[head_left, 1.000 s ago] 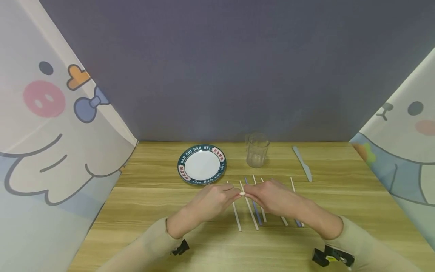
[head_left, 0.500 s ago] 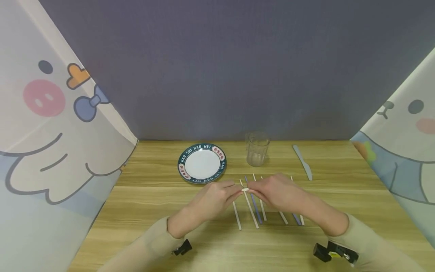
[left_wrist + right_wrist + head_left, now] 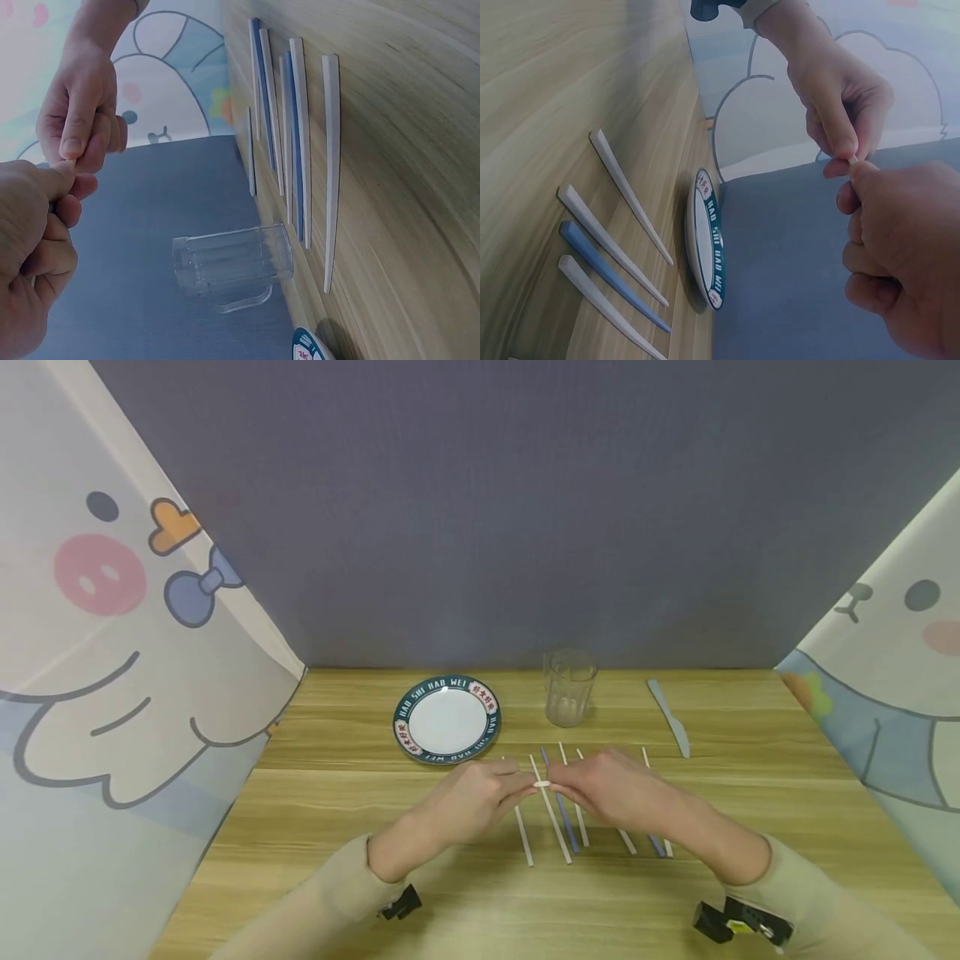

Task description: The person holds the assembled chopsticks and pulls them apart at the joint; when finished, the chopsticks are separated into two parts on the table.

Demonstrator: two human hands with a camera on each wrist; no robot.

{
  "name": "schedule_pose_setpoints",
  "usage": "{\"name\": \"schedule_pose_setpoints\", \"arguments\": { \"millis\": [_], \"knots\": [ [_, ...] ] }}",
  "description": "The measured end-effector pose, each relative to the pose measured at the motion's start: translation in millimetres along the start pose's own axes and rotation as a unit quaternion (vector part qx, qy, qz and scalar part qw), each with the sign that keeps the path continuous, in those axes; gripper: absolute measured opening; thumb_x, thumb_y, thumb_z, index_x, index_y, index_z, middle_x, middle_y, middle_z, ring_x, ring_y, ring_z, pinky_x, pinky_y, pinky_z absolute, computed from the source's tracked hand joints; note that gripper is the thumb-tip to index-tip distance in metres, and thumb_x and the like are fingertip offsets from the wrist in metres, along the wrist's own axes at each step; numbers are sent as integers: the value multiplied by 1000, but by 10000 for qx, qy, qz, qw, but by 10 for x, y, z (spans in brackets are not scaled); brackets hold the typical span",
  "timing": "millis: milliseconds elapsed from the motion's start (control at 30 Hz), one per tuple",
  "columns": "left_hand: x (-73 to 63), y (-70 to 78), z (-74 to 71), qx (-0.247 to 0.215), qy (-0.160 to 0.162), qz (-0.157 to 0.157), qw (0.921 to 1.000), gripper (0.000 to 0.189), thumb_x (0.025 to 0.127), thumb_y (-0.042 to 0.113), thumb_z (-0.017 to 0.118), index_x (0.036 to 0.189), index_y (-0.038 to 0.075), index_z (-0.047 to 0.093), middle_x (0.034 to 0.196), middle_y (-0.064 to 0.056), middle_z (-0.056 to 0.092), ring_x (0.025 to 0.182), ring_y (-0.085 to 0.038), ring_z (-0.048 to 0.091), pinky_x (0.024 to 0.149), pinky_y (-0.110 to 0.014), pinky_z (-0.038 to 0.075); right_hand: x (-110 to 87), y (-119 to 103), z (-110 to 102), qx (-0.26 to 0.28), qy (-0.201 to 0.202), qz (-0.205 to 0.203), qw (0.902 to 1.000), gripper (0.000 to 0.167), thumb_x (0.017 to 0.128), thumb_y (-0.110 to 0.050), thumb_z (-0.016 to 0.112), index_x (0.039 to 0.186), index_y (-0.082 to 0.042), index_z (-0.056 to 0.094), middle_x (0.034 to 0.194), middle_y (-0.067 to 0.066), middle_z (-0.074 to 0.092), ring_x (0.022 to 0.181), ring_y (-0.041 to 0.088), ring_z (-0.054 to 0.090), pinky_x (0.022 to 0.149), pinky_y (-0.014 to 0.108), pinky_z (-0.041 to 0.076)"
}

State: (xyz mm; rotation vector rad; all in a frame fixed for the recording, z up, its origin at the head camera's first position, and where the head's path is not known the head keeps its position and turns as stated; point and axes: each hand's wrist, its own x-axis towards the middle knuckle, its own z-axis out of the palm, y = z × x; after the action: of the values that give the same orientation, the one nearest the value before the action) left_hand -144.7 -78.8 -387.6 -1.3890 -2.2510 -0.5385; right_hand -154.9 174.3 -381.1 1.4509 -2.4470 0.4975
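In the head view, my left hand (image 3: 476,797) and right hand (image 3: 611,785) meet above the table, fingertip to fingertip. Between them they pinch a small white piece (image 3: 542,783), mostly covered by the fingers; its kind cannot be told. The left wrist view has the thumb and forefinger of each hand closing on it from opposite sides, clear of the tabletop. Under the hands lie several white chopsticks (image 3: 332,172) and blue chopsticks (image 3: 615,274), roughly side by side. The right hand and forearm partly cover those to the right in the head view.
Behind the left hand stands a plate (image 3: 405,714) with a dark green lettered rim. A clear glass mug (image 3: 567,697) is at the table's back, and a pale blue-grey knife (image 3: 670,720) lies right of it. Printed panels and a grey wall (image 3: 480,527) enclose the table.
Both hands have shifted slightly to the right with the white piece still pinched between them. The chopsticks, plate, mug and knife stay in place.
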Motion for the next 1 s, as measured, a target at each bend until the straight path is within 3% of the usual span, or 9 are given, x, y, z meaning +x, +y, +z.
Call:
{"name": "schedule_pose_setpoints", "arguments": {
  "millis": [133,333,600,1000],
  "knots": [
    [-3,-11,19,-119,-4,5,9999,7,95,8,78,101,5,80,80,1,70,64,-4,63,62,-12,54,-10,-3,6,9,96,-80,9999,40,115,-42,37,84,-22,53,61,-17,39,56,-9,29,50,8,27],
    [-4,-7,21,57,-19,56,10000,9,96,11,77,103,6,81,83,1,73,67,-5,66,67,-10,55,-21,-28,6,-127,142,-83,9998,43,115,-44,32,83,-21,51,61,-17,38,56,-8,27,50,9,24],
    [-53,-1,-17,71,-89,172,9998,11,97,13,75,105,7,80,82,3,71,67,-4,64,67,-8,53,-28,-74,2,-47,-162,40,9999,34,115,-37,44,86,-22,52,59,-16,43,54,-8,31,48,9,27],
    [-33,14,-33,60,77,30,9999,10,97,11,75,103,4,80,85,0,74,67,-6,68,66,-9,55,-3,-67,-17,-93,-258,169,9995,36,116,-37,39,88,-20,54,60,-15,43,54,-6,32,49,11,29]
  ]
}}
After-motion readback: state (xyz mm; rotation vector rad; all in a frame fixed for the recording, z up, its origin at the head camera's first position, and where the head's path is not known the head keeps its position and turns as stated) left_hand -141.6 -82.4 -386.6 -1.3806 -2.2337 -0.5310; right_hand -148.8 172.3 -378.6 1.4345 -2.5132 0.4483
